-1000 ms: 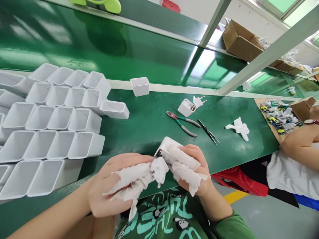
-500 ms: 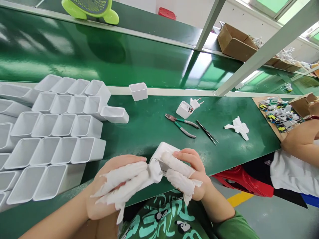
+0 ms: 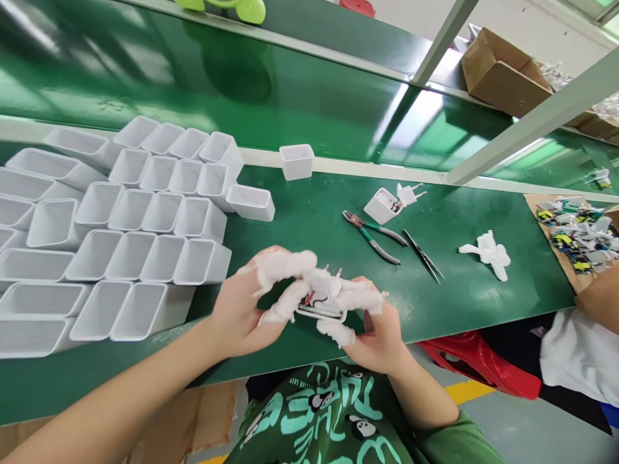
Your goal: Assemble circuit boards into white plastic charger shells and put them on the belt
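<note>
Both my hands hold a white plastic plug adapter (image 3: pixel 321 300) in front of my body. Its opening faces me and shows red and black wires inside, with metal pins sticking up at its top. My left hand (image 3: pixel 256 303), with white wraps on its fingers, grips the left side and top. My right hand (image 3: pixel 371 322), also wrapped, pinches the right side from above and below. Beyond them on the bench lie green-handled pliers (image 3: pixel 372 236), tweezers (image 3: pixel 423 255) and another opened adapter (image 3: pixel 385 205) with its pinned plug piece (image 3: pixel 411 194) beside it.
Rows of white empty housings (image 3: pixel 140 258) stand at left. A single housing (image 3: pixel 296 161) sits by the back rail. A crumpled white piece (image 3: pixel 488 254) lies at right, near a cardboard tray of circuit parts (image 3: pixel 575 232) and a co-worker's arm (image 3: pixel 599 296).
My hands have turned the adapter so its wired opening faces me, and my left fingers have moved up round its top. The view has shifted, so the bench things appear farther right.
</note>
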A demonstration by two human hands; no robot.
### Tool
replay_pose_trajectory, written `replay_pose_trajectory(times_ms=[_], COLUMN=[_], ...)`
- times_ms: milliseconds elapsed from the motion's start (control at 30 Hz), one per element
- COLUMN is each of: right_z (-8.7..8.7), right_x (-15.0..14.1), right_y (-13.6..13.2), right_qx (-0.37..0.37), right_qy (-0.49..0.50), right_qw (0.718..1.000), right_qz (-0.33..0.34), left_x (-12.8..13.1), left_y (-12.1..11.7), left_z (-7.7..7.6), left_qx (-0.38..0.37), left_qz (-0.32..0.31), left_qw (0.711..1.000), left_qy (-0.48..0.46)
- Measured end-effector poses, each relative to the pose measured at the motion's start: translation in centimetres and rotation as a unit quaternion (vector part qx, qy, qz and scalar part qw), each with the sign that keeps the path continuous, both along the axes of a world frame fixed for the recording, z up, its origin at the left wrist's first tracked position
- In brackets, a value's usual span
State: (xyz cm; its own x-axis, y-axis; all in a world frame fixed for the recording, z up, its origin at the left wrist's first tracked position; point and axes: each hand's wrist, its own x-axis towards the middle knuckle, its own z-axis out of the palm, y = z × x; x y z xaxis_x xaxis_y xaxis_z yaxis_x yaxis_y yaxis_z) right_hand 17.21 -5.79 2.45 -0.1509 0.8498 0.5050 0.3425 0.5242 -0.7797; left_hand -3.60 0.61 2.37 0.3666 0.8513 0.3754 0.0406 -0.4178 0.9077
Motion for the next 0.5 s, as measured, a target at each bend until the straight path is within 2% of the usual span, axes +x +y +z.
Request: replay_pose_trajectory(times_ms=[67,100,167,233,367,500], right_z=[-0.5,-0.6,-0.6,-0.1,1.5,2.5], right_x=[-0.3,-0.5,-0.6,-0.6,-0.2,-0.2], right_y=[-0.1,-0.1,0.0,0.2,0.4,0.2], right_qx=[-0.089,-0.142,-0.240,-0.306,-0.377,-0.405], right_qy=[0.070,0.111,0.205,0.298,0.421,0.452], right_qw=[0.993,0.983,0.949,0.904,0.825,0.794], right_qz=[-0.022,-0.028,-0.020,-0.003,-0.007,-0.014], left_x=[0.7,0.9,1.0,0.9,0.7,0.8], left_y=[0.4,0.5,0.6,0.7,0.5,0.3], left_z=[0.5,0.7,0.8,0.7,0.6,0.5], left_qx=[0.027,0.011,-0.045,-0.090,-0.136,-0.146], left_qz=[-0.004,-0.008,0.003,0.025,0.040,0.062], left_qw=[0.998,0.997,0.996,0.995,0.989,0.986], left_qy=[0.052,0.075,0.077,0.022,-0.052,-0.051])
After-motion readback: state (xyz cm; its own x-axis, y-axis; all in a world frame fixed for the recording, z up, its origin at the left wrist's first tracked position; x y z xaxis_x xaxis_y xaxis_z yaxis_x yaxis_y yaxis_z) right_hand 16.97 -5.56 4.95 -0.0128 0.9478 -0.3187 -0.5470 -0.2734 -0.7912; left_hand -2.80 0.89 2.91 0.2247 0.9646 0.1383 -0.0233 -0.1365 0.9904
